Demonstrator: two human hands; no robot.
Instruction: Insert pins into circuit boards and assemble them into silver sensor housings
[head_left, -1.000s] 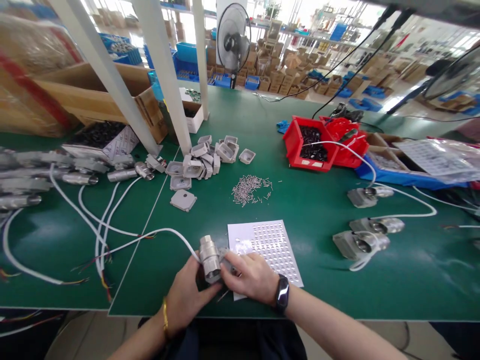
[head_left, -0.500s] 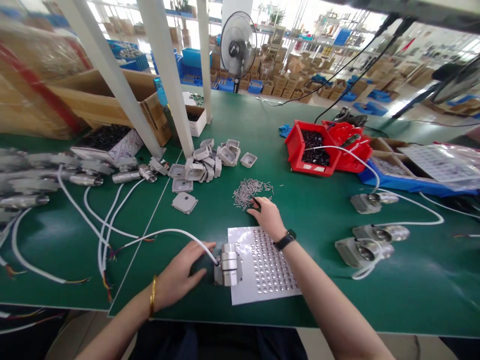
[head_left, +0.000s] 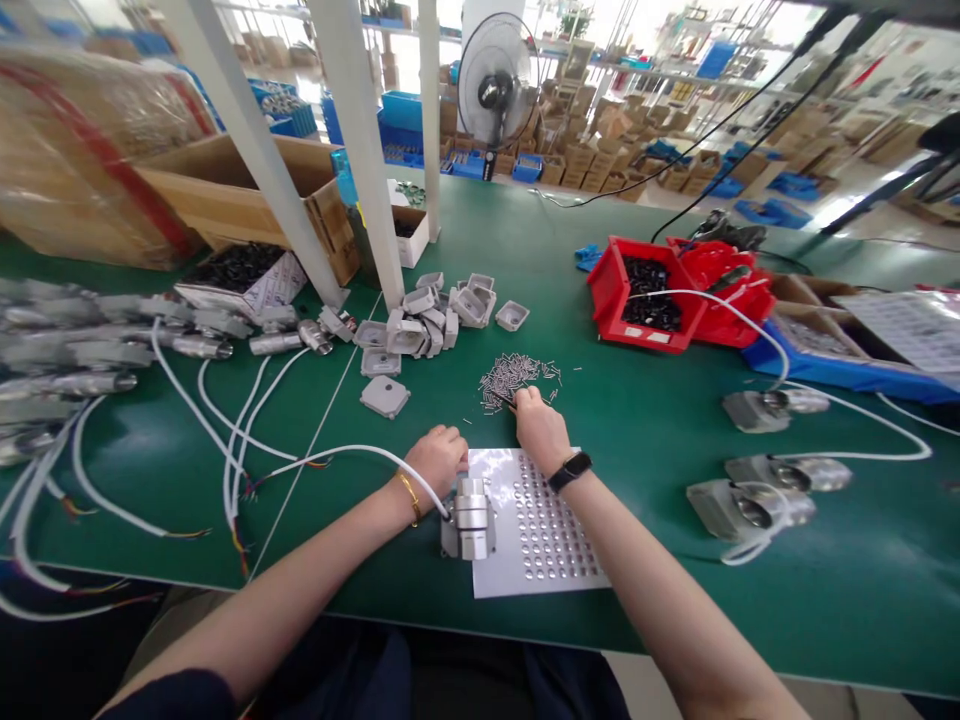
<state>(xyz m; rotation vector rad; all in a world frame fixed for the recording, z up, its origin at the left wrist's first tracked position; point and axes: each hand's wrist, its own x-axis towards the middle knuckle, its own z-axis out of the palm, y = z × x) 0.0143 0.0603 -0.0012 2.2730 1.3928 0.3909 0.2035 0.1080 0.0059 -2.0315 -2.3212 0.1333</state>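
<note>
Right hand (head_left: 538, 428) at screw pile (head_left: 517, 375)

left hand (head_left: 439, 455) curled, knuckles up | right hand (head_left: 538, 428) pinching, arm outstretched

A dark green felt-like worktop (head_left: 675, 420) carries a white rectangular sheet patterned with rows of silvery dots (head_left: 536, 520), a silver-grey metal valve body (head_left: 470, 515) with a white round cable (head_left: 337, 458), a scatter of silvery pins (head_left: 514, 375), pale grey square plastic caps (head_left: 420, 325) and red plastic bins of black parts (head_left: 645, 295).
</note>
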